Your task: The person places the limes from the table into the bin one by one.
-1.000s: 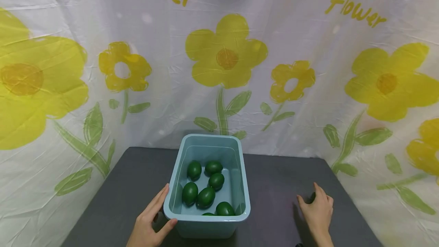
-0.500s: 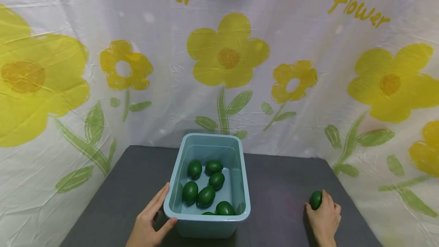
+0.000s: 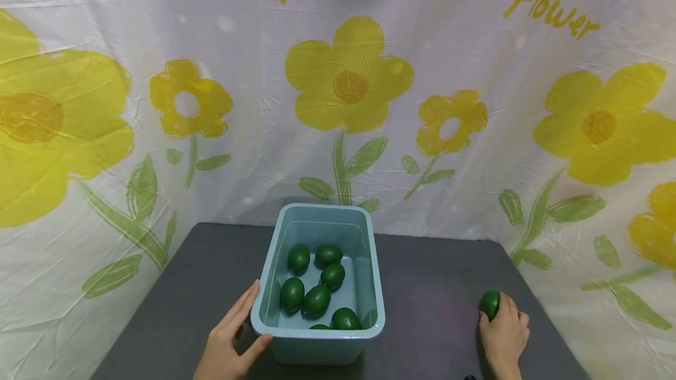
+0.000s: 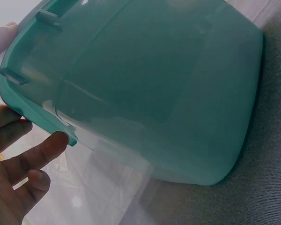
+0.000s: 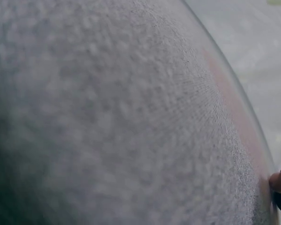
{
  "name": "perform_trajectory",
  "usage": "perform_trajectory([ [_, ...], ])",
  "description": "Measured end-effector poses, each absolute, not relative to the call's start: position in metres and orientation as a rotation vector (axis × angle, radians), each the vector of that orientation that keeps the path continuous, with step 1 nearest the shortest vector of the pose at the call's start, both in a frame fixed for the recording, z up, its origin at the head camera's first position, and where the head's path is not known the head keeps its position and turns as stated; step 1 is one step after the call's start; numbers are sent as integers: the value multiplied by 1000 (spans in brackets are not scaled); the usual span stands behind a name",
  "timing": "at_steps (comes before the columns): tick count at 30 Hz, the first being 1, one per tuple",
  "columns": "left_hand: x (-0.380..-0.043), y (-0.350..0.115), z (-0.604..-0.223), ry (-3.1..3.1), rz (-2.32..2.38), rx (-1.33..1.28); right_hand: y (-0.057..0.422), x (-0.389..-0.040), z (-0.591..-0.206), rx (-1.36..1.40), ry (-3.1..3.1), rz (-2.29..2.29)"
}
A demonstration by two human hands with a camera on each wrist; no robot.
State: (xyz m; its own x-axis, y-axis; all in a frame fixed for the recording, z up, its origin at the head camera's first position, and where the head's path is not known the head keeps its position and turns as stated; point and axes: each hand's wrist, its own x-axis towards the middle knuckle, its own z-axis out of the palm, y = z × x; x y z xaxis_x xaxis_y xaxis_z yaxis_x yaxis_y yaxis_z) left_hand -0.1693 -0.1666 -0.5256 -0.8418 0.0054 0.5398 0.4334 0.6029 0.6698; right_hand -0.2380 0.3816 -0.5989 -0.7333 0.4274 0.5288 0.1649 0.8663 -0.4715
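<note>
A pale blue plastic bin (image 3: 317, 349) stands on the dark table, with several dark green avocados (image 3: 315, 301) on its floor. My left hand (image 3: 227, 336) holds the bin's near left corner, thumb on the front rim and fingers along the left side. Seen from the left wrist, the left fingers (image 4: 42, 152) bend in under the rim (image 4: 42, 123). Out to the right, my right hand (image 3: 504, 330) grips one more avocado (image 3: 490, 304) between thumb and fingers, low over the table. Only a thumb tip and a dark sliver show at the right wrist view's edge.
The dark grey table (image 3: 422, 298) spreads on both sides of the bin. White cloth (image 3: 253, 133) printed with yellow flowers hangs behind it and along both sides. A small black object (image 3: 469, 377) peeks in at the bottom edge, near the right wrist.
My right hand has moved a little right, and its thumb and fingers have closed around the avocado, which shows more now. The left hand and the bin stay put.
</note>
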Motion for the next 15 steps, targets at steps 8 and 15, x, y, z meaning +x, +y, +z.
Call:
perform_trajectory([
  [8, -169, -166, -525, -2353, -1160, -340, 376, -238, -589, -495, -2408, 612],
  [15, -170, -167, -525, -2344, -1152, -347, 359, -238, -572, -354, -2295, 694],
])
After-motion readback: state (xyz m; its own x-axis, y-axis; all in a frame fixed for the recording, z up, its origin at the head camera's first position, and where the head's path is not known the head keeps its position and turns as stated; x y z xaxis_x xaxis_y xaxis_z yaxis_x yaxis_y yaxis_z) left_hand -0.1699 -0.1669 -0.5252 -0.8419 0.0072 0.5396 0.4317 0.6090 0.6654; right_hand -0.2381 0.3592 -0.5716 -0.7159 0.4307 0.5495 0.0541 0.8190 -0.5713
